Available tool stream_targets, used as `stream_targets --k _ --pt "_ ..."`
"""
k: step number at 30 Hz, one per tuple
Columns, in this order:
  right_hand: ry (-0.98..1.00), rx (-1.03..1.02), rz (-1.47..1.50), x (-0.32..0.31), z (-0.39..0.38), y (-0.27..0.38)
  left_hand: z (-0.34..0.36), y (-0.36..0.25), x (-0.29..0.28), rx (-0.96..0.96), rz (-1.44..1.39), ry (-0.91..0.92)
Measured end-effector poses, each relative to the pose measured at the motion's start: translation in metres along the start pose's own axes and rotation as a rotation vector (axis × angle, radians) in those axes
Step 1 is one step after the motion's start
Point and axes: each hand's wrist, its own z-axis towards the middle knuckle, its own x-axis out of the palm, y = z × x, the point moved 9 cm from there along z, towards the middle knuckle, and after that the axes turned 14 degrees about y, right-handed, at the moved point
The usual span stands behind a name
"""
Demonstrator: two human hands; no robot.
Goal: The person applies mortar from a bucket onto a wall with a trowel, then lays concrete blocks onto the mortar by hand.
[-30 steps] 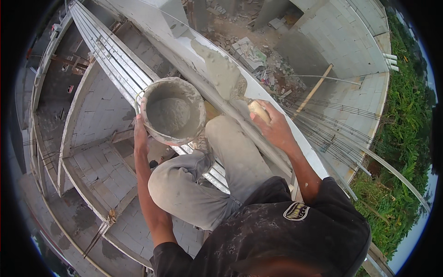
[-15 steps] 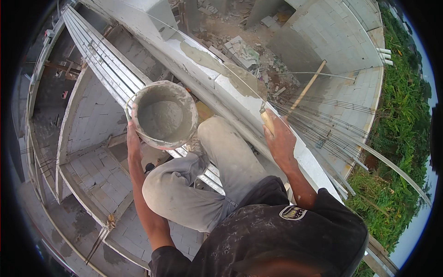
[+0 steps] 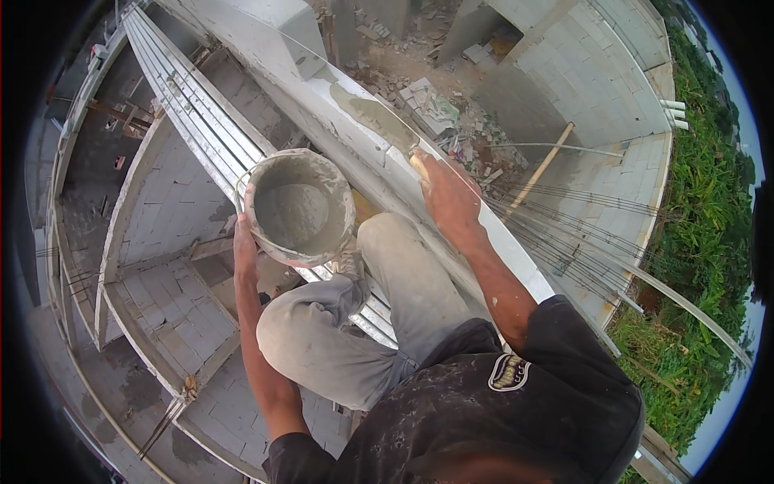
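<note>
My left hand (image 3: pixel 246 242) grips the left side of a round, mortar-crusted bucket (image 3: pixel 347 189) by its rim. Wet grey mortar (image 3: pixel 294 211) lies in the bottom, and the bucket tips a little toward me. In my right hand (image 3: pixel 449 198) is a trowel (image 3: pixel 418 164) with a light wooden handle; fingers close around it, and its blade hardly shows. The trowel is at the near end of a wet mortar patch (image 3: pixel 372 114) on top of the white block wall (image 3: pixel 516 258). A thin taut string (image 3: pixel 355 81) runs along the wall top.
I sit with bent legs (image 3: pixel 318 339) over long metal channels (image 3: pixel 189 97) that run to the far left. Rooms with block walls drop away on the left. Rubble (image 3: pixel 431 105) covers the floor beyond the wall. Thin steel bars (image 3: pixel 576 206) and a wooden pole (image 3: pixel 538 173) are at the right.
My right hand has moved left and away from me along the wall top with the trowel. The mortar patch looks shorter at its near end. My left hand still grips the bucket.
</note>
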Motion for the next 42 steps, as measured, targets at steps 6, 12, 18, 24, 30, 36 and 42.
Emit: stream_targets --k 6,12,18,24,30,36,42 --pt "0.029 -0.003 0.061 -0.004 0.018 0.011 -0.011 -0.02 0.011 -0.021 -0.004 -0.06" --pt "0.052 0.018 0.096 -0.002 0.024 0.013 -0.008 -0.012 0.002 0.002 0.023 -0.03" --pt "-0.093 -0.003 0.334 -0.013 0.007 0.0 -0.007 -0.012 0.007 0.044 0.004 0.006" --pt "0.208 0.084 0.684 -0.029 -0.01 -0.006 -0.012 -0.023 0.015 0.005 0.017 -0.023" --pt "0.445 0.279 0.795 0.004 -0.093 -0.05 -0.014 -0.021 0.011 -0.003 0.032 -0.042" --pt "0.293 0.393 0.794 0.01 -0.189 -0.08 -0.017 -0.008 -0.007 -0.115 -0.047 -0.111" --pt "0.589 0.001 0.697 0.048 -0.121 0.025 -0.018 -0.008 -0.013 -0.103 -0.02 -0.124"
